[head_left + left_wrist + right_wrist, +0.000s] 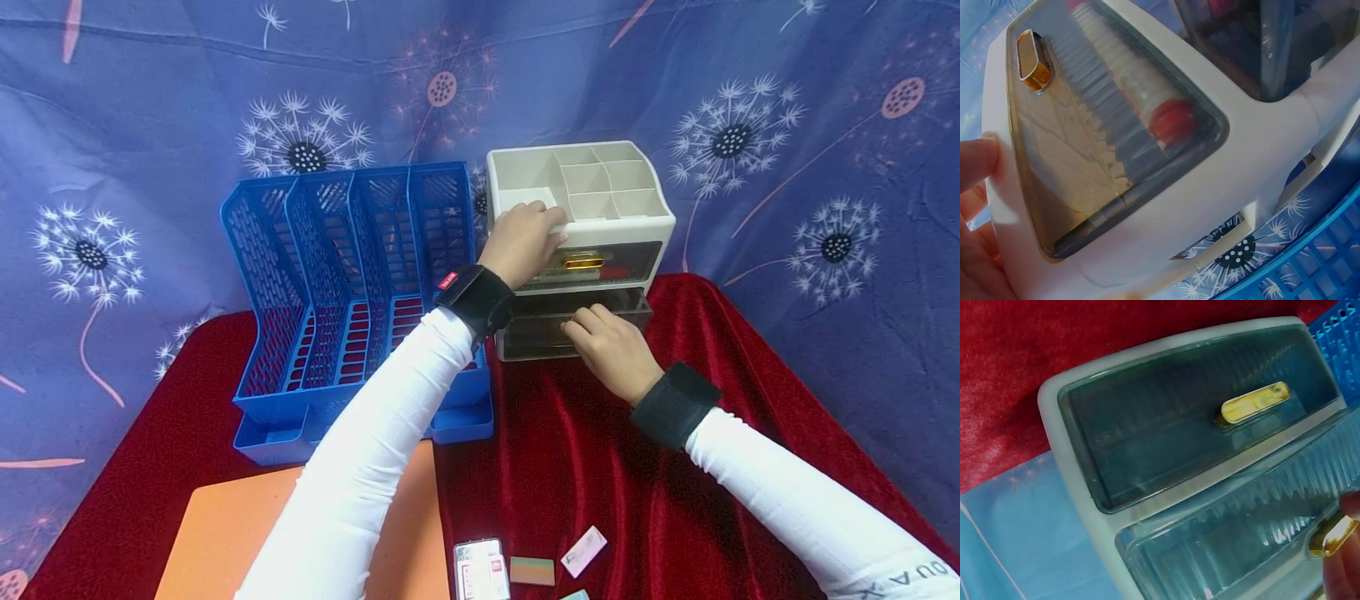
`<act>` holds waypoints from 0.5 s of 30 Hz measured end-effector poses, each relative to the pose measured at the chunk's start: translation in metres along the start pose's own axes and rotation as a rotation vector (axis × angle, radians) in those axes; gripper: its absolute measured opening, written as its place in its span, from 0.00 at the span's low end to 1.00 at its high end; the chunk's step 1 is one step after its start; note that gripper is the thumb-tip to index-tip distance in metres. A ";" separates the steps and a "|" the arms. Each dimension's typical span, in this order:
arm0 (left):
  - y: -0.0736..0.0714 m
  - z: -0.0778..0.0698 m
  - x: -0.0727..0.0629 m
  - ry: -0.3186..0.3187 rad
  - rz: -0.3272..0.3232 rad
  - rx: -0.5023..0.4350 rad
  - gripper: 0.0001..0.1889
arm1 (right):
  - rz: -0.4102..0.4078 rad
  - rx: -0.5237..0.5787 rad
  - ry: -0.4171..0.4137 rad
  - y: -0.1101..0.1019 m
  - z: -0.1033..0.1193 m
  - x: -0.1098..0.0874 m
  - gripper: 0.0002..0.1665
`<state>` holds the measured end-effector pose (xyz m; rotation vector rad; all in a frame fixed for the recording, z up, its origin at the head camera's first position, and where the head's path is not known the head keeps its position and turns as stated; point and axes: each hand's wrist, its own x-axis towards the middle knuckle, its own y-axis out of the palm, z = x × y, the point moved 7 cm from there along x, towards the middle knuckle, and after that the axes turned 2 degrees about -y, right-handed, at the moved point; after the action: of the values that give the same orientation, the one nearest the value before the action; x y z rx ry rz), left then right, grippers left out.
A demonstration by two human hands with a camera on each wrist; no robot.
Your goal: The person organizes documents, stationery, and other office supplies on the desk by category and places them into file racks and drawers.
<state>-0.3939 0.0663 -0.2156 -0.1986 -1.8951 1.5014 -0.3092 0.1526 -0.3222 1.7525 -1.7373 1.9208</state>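
Observation:
A white desktop drawer organizer (652, 229) with a divided top tray stands at the back of the table. My left hand (521, 237) grips its front left top edge, fingers curled over the rim. Behind the clear front of the top drawer (1079, 206), which is closed, a red-ended item shows. Below it, a clear drawer (1210, 550) sticks out part of the way. My right hand (611, 346) pinches the gold handle (1338, 536) of this drawer. Another drawer (1160, 437), with its own gold handle (1257, 403), is closed beneath.
A blue file rack (360, 400) stands left of the organizer. An orange board (225, 525) lies in front of it, partly under my left arm. Near the front edge lie a white case (482, 575), a striped orange-green block (532, 571) and a pale pink block (583, 552) on red cloth.

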 end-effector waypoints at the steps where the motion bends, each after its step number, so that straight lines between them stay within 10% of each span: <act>1: 0.000 0.000 0.000 0.002 0.000 0.001 0.14 | 0.003 0.005 -0.001 -0.001 0.001 -0.001 0.14; 15: 0.001 -0.001 0.001 -0.006 0.007 0.009 0.14 | 0.004 -0.007 -0.025 -0.016 0.020 -0.012 0.14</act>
<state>-0.3948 0.0679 -0.2159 -0.1971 -1.8935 1.5168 -0.2807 0.1521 -0.3242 1.7799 -1.7554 1.8997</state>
